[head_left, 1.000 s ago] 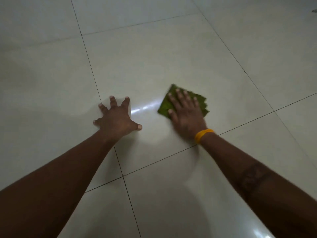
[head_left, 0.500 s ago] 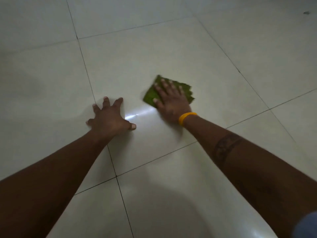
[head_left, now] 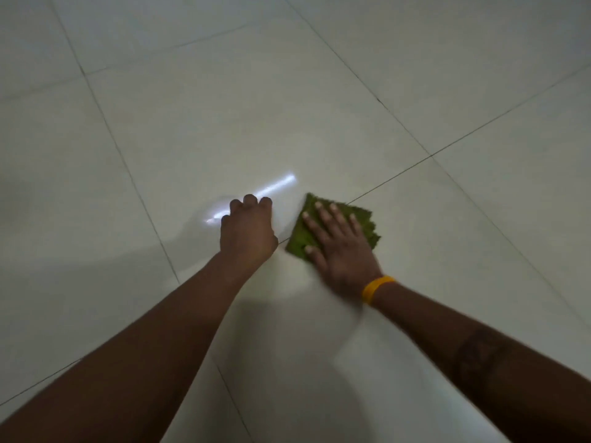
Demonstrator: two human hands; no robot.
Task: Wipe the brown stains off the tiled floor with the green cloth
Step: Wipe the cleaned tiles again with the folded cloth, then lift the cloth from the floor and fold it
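Observation:
The green cloth (head_left: 332, 227) lies flat on the pale tiled floor (head_left: 224, 116), over a grout line. My right hand (head_left: 340, 247), with a yellow wristband, presses down on it with straight, spread fingers. My left hand (head_left: 248, 228) is just left of the cloth, low over the floor, fingers curled under and holding nothing. No brown stain shows on the tiles around the cloth. The picture is dim and slightly blurred.
Glossy tiles with dark grout lines run out on all sides. A bright streak of reflected light (head_left: 275, 183) lies on the floor just beyond my left hand. My two forearms cross the lower half of the view.
My right hand has slid the cloth back towards me and to the right, onto a grout line. My left hand has left its spread-fingered rest, curled its fingers and come close to the cloth.

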